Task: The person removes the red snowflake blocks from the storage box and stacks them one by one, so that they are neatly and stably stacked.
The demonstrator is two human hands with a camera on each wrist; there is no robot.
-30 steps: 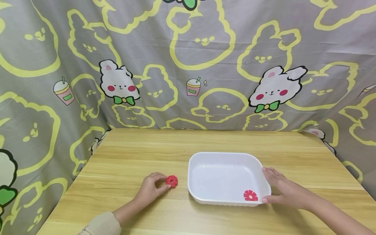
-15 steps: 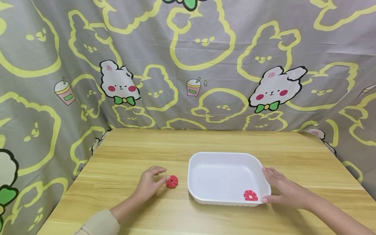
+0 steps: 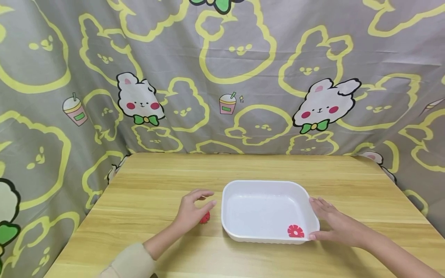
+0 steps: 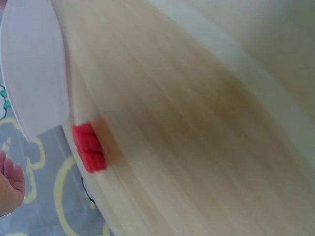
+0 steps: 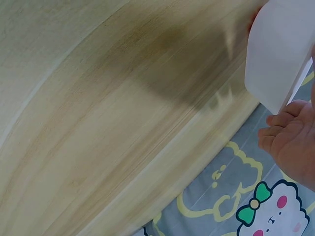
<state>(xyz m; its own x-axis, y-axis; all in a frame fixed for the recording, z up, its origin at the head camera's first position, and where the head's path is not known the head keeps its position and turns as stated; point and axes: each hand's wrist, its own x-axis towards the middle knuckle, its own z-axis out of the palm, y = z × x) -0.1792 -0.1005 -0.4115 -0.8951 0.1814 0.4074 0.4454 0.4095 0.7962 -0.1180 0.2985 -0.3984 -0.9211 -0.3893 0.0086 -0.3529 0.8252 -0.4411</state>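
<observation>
My left hand (image 3: 192, 210) hovers with fingers and thumb spread, near the left wall of a white plastic basin (image 3: 265, 239). Partly hidden behind it on the table are red notched snowflake discs (image 3: 206, 218). In the left wrist view these discs (image 4: 89, 147) look like a short stack in front of the basin (image 4: 34, 69). Another red snowflake disc (image 3: 296, 231) lies inside the basin at its front right corner. My right hand (image 3: 335, 224) rests along the basin's right side, fingers at the rim and thumb at the front corner, touching it in the right wrist view too.
A wooden table (image 3: 167, 170) carries everything. Behind it and at the sides hangs a grey curtain (image 3: 180, 50) printed with yellow outlines and white rabbits, meeting the table's back edge.
My left hand let go of the red snowflake discs, spread its fingers and moved right toward the basin, now covering part of them. The discs, basin and right hand stay in place.
</observation>
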